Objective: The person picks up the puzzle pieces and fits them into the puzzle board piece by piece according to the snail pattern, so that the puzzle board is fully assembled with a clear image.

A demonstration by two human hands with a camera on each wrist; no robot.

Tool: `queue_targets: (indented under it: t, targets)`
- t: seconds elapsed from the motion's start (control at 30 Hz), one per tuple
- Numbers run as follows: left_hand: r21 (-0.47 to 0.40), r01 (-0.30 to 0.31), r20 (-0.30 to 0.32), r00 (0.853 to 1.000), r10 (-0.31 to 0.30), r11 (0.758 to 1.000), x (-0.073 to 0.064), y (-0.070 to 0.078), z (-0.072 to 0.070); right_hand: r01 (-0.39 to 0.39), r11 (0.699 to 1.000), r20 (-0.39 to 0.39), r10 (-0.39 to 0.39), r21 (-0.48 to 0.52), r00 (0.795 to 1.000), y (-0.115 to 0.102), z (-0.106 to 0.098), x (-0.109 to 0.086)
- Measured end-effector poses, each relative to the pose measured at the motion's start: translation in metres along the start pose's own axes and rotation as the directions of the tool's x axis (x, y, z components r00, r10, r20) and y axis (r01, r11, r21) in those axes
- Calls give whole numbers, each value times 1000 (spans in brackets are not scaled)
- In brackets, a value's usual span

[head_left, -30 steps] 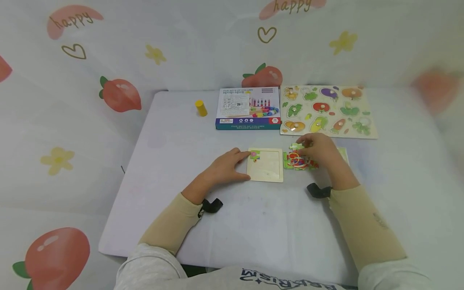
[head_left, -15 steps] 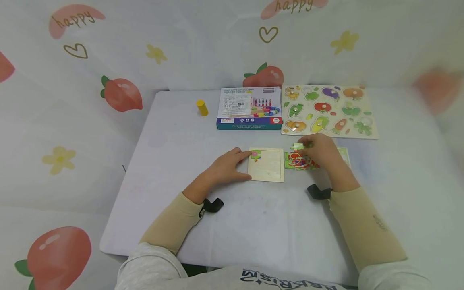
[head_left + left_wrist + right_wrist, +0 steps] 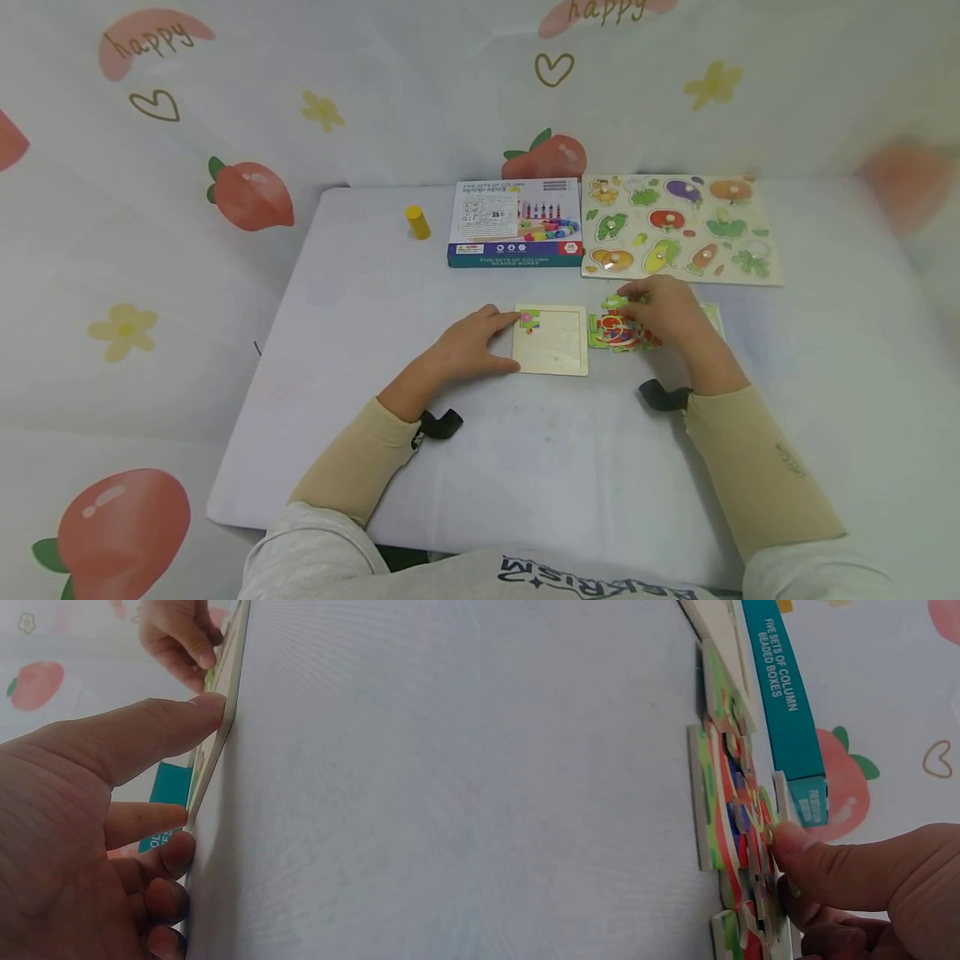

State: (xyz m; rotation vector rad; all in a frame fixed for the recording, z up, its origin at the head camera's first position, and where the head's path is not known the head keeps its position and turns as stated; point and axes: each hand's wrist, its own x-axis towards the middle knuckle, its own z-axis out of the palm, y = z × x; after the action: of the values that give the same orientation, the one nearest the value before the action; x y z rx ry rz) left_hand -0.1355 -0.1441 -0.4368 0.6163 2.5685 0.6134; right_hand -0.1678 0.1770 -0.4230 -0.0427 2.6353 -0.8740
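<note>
Green puzzle piece (image 3: 614, 302), partly hidden from me by right hand (image 3: 663, 311) pinching it, at far side of red-and-green pile (image 3: 615, 332); left hand (image 3: 467, 344), thumb and forefinger wide apart, touches pale wooden frame (image 3: 558, 350).

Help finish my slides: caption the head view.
Left fingers touch a square tray as right fingers pinch a green puzzle piece near more pieces.

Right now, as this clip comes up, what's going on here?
A person's left hand touches the left edge of a wooden frame, while the right hand pinches a green puzzle piece at a pile of pieces beside the frame. A piece with a pink flower sits in the frame's far left corner; most of the frame is bare.
</note>
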Motion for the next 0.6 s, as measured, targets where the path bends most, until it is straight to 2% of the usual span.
queue_targets:
  t: [0.23, 0.33, 0.5, 0.6]
  targets:
    - [1, 7, 3, 1000, -7, 1000, 0, 1, -1, 2, 1000, 46, -3, 2, 999, 3, -4, 0]
    - [-3, 9, 5, 1000, -9, 1000, 0, 1, -1, 17, 1000, 37, -18, 11, 999, 4, -7, -1]
    - [0, 3, 4, 1000, -3, 1000, 0, 1, -1, -19, 999, 11, 19, 40, 1000, 5, -17, -7]
    - [1, 3, 4, 1000, -3, 1000, 0, 1, -1, -11, 999, -25, 12, 31, 1000, 6, -23, -11]
